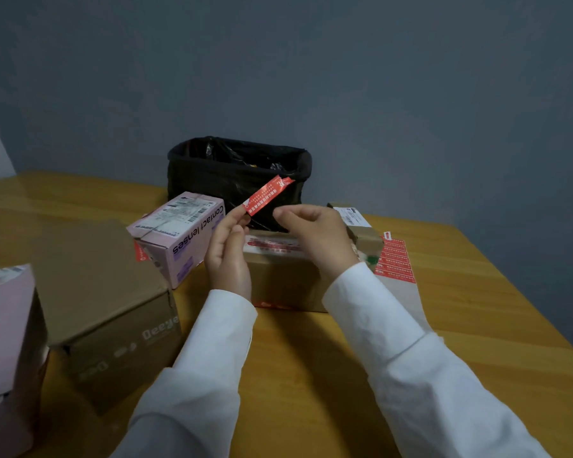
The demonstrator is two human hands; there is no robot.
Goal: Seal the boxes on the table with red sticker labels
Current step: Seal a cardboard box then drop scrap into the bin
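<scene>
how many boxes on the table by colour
brown boxes: 3 (left, under the hands, far right)
pink boxes: 2 (contact lenses, left edge)
total: 5
</scene>
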